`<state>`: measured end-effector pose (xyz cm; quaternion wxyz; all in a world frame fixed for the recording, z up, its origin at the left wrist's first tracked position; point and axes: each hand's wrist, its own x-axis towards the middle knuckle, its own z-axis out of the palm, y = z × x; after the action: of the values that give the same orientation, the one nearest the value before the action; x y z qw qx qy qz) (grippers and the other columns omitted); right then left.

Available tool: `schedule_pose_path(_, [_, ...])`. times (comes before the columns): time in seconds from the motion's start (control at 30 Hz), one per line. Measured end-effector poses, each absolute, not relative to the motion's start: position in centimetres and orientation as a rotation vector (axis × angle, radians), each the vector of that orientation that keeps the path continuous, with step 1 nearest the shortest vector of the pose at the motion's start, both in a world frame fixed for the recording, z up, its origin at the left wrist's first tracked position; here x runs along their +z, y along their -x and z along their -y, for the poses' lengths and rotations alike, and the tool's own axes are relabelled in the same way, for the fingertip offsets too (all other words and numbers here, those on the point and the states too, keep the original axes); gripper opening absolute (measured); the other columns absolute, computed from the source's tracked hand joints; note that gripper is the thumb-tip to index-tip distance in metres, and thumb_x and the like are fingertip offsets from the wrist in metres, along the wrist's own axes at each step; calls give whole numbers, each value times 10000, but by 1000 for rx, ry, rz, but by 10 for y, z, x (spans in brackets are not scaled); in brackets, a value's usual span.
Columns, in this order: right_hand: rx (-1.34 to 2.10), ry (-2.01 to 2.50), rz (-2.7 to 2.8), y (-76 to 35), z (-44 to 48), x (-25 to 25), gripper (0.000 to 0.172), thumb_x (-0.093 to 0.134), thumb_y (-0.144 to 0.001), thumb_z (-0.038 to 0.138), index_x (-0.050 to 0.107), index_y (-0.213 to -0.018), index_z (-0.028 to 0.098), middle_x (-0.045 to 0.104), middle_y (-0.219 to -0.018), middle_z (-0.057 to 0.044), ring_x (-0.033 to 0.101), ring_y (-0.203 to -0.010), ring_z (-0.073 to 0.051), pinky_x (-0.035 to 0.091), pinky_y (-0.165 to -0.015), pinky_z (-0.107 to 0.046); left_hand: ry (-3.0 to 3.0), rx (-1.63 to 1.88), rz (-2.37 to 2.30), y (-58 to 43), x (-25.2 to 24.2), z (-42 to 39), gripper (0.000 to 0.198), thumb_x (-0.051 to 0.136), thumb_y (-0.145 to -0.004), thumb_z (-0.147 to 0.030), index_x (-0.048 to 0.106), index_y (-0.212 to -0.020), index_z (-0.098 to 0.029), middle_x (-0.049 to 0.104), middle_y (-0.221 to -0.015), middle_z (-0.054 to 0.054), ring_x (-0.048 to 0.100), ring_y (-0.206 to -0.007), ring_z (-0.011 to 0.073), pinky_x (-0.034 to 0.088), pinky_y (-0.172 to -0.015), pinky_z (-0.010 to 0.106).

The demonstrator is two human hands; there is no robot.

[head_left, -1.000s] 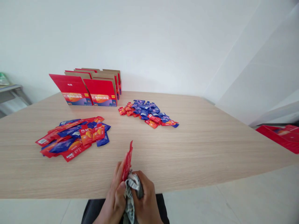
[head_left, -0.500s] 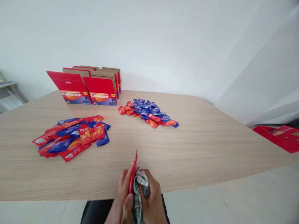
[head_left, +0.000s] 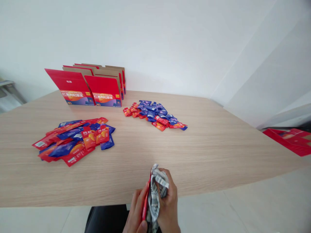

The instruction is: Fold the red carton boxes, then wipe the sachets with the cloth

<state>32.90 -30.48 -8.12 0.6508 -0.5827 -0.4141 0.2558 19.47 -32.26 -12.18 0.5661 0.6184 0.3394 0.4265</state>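
Observation:
At the table's front edge, my left hand [head_left: 138, 212] grips a red packet [head_left: 146, 201], seen edge-on. My right hand [head_left: 168, 200] holds a crumpled grey-and-white patterned cloth [head_left: 154, 197], pressed against the packet's right side. The lower parts of both are hidden between my hands. Nearest on the table, to the left, lies a pile of red and blue packets [head_left: 73, 139]. Further back, near the middle, is a second pile of smaller-looking blue and red packets [head_left: 155, 113].
Open red cartons [head_left: 107, 92] stand in rows at the back left of the wooden table [head_left: 206, 145]. A red box [head_left: 289, 140] is beyond the table's right edge. A white wall rises behind. Part of another piece of furniture shows at far left.
Both hands have shifted right with the packet and cloth. The cloth now reaches up to the packet's top end, which stuck out bare before. The view has tilted slightly.

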Motion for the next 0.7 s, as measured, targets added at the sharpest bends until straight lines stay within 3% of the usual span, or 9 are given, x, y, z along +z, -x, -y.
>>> schedule_pose_path(0.27, [643, 1282, 1195, -310, 311, -87, 20, 689, -922, 226, 705, -931, 233, 695, -763, 20, 632, -657, -158, 510, -631, -224, -1220, 1093, -877, -184, -107, 291, 775, 521, -1007, -730, 551, -1643, -287, 613, -1600, 100, 482, -1530, 405, 382, -1294, 499])
schedule_pose_path(0.37, [626, 1272, 1207, -311, 309, -81, 38, 675, -922, 229, 711, -913, 236, 712, -760, 18, 666, -669, -169, 521, -642, -224, -1099, 1042, -854, -178, -103, 282, 889, 733, -916, -668, 477, -1686, -303, 689, -1483, 113, 636, -1362, 379, 517, -1171, 448])
schedule_pose_path(0.43, [647, 1267, 1164, -314, 308, -80, 83, 665, -960, 278, 699, -899, 235, 698, -745, 16, 663, -657, -172, 519, -628, -227, -1009, 1043, -837, -177, -102, 278, 969, 893, -818, -583, 499, -1665, -326, 757, -1273, 84, 721, -1137, 302, 585, -1017, 362])
schedule_pose_path(0.5, [653, 1292, 1059, -318, 308, -86, 142, 659, -1000, 342, 699, -919, 234, 691, -758, 8, 658, -668, -177, 524, -641, -236, -886, 1065, -811, -178, -101, 274, 931, 988, -732, -514, 617, -1563, -319, 749, -1033, 25, 693, -889, 196, 581, -839, 265])
schedule_pose_path(0.57, [646, 1322, 935, -324, 310, -97, 198, 661, -1026, 414, 723, -983, 231, 710, -789, -9, 667, -691, -190, 542, -669, -255, -757, 1070, -814, -180, -100, 271, 716, 1036, -671, -483, 785, -1309, -276, 707, -864, -13, 597, -711, 121, 524, -679, 201])
schedule_pose_path(0.63, [629, 1344, 839, -330, 312, -110, 273, 678, -1027, 479, 753, -1092, 225, 757, -860, -41, 713, -747, -219, 580, -712, -283, -637, 1079, -837, -181, -99, 268, 508, 1054, -638, -486, 842, -1018, -224, 704, -795, -10, 577, -652, 99, 503, -617, 187])
schedule_pose_path(0.7, [610, 1365, 799, -335, 314, -117, 334, 699, -1015, 511, 766, -1166, 221, 788, -926, -64, 749, -792, -240, 607, -734, -301, -531, 1094, -861, -183, -97, 264, 425, 1039, -661, -497, 836, -888, -200, 744, -818, 18, 666, -697, 134, 570, -664, 219])
